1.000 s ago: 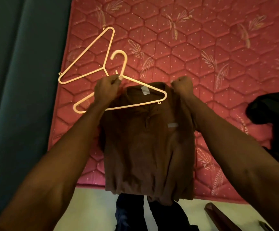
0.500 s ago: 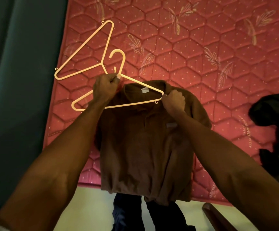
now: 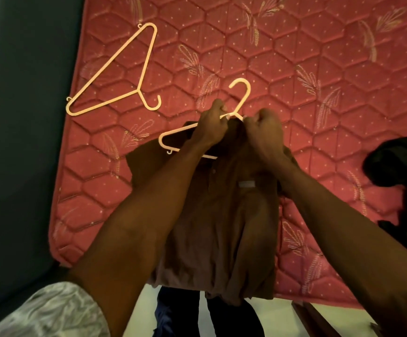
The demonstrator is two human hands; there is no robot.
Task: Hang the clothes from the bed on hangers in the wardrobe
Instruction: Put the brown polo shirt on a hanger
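Left hand [image 3: 211,128] grip on hanger [image 3: 173,139], right hand [image 3: 264,128] bunching shirt [image 3: 221,215] collar

Dim warm indoor light, deep shadows at left, wide-angle bending at edges, soft focus throughout

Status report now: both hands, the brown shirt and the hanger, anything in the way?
Left hand and right hand grip brown shirt collar at hanger neck. Spare hanger on bed. Nothing blocking.
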